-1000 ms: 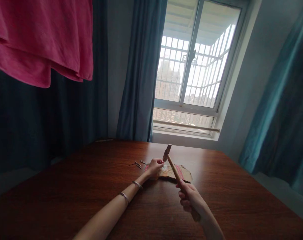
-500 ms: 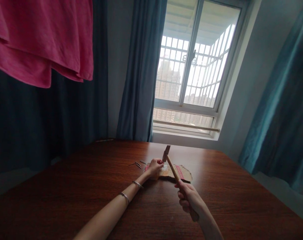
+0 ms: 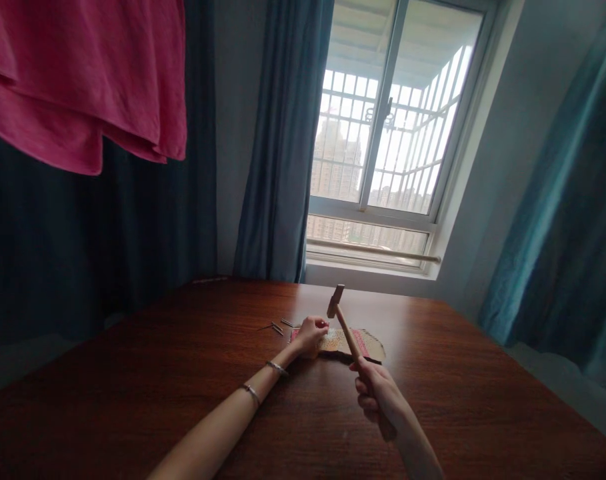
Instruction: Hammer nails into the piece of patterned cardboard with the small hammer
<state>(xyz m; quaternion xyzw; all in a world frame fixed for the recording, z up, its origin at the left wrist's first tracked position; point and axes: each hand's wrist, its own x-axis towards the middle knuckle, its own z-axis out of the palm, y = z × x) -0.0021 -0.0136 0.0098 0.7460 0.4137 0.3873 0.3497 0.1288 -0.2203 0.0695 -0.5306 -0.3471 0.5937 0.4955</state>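
Note:
My right hand is wrapped round the wooden handle of a hammer. The hammer's head is raised just beyond my left fingertips, with a small gap between them. Closed in a pinch, my left hand rests over the left part of a flat piece of cardboard with red and yellowish printing. What the left fingers pinch is too small to make out. Several thin metal pieces, perhaps nails, lie on the table left of the cardboard.
The brown wooden table spreads around both arms. Behind it stand a barred window and a blue curtain. Another curtain hangs at the right, and a pink cloth at the upper left.
The hammer head has lifted slightly away from my left fingertips. My left hand and the cardboard stay in nearly the same place.

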